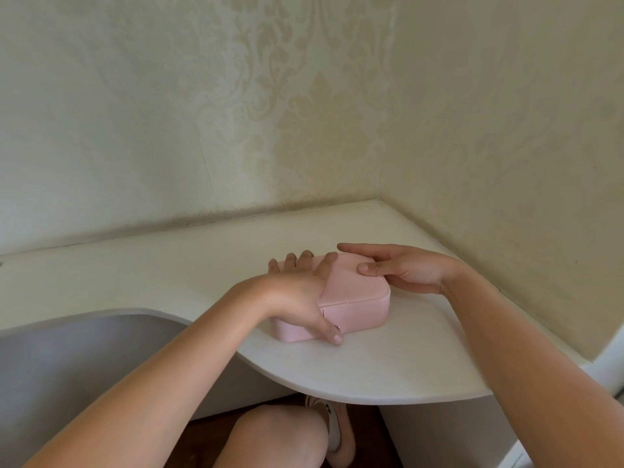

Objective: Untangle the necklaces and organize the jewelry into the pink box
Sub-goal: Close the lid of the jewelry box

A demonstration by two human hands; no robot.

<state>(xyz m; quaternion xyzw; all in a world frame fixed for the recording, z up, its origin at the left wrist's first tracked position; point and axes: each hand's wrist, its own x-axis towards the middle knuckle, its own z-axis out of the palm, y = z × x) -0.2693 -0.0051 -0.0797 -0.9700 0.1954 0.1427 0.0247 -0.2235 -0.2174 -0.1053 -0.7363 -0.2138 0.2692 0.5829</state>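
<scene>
The pink box lies closed on the white desk, close to its curved front edge. My left hand spans the box's left half: the fingers curl over the far edge and the thumb lies on the front wall beside the silver zipper pull. My right hand is at the far right corner, with the thumb pressing on the lid and the straight fingers reaching along the back of the box. No necklaces or other jewelry are in view.
The desk sits in a corner between two patterned cream walls. Its front edge curves inward at the left over a grey recess. My knee and a shoe show below the desk.
</scene>
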